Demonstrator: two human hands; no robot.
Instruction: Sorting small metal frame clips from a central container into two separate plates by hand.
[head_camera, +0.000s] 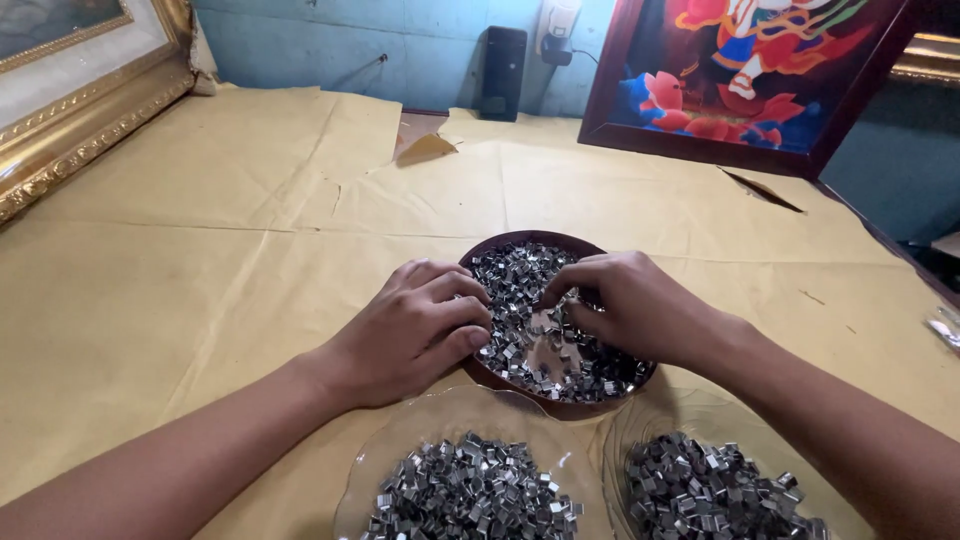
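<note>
A round brown bowl sits in the middle of the table, filled with small shiny metal clips. My left hand rests on the bowl's left rim with fingers curled, its fingertips touching the clips. Over the right half of the bowl, my right hand has its fingertips pinched together down among the clips; whether it holds one is hidden. Two clear glass plates stand nearer to me, one at the left and one at the right, each heaped with the same metal clips.
Yellow-brown paper covers the table, torn near the back. A gold picture frame leans at the far left. At the far right leans a dark-framed colourful painting. A black box stands against the blue wall.
</note>
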